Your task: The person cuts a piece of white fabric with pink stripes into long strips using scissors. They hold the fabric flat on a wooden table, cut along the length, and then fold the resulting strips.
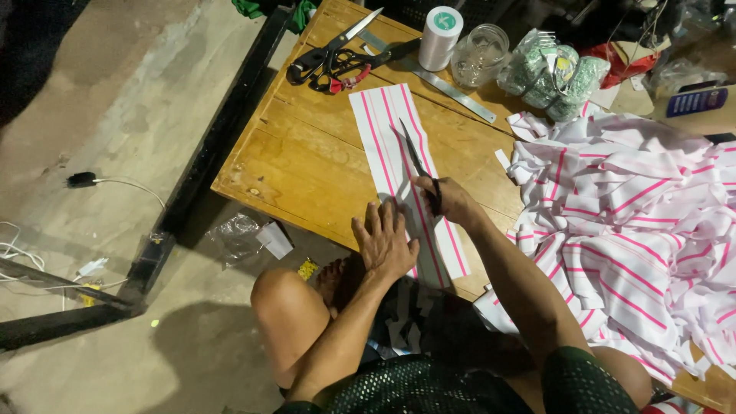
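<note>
Hands: both work on one striped fabric strip [402, 172] at the near edge of the wooden tabletop [307, 161].
Left hand [386, 244]: flat, fingers spread, palm pressing the strip down at its 6 o'clock end; it grips nothing.
Right hand [451, 201]: clenched through the handles of the working scissors [418, 162], blades pointing toward 11 o'clock.
Blade state: cannot be told with certainty; the blades look nearly together, lying along a pink stripe.
Strip position: white with pink stripes, running from 12 o'clock to 6 o'clock down the middle of the tabletop, its lower end overhanging the near edge by the person's knee.
Fabric pile [636, 222]: loose striped cloth of the same pattern, heaped at 3 o'clock of the strip, near it.
Spare scissors [337, 57]: two or more black-handled pairs, lying at 11 o'clock of the strip, well apart from both hands.
Steel ruler [445, 80]: lying slantwise at 1 o'clock.
Thread cone [439, 37] and clear jar [479, 55]: standing side by side at 12 o'clock.
Technique, hold: keep the flat palm just behind the blades so the cloth stays taut and does not creep.
Technique, cut: follow the stripe as the guide line; use long, even closures, and stop short of the tips to avoid nicks.
Technique, safety: keep the spread fingers clear of the cutting line.
</note>
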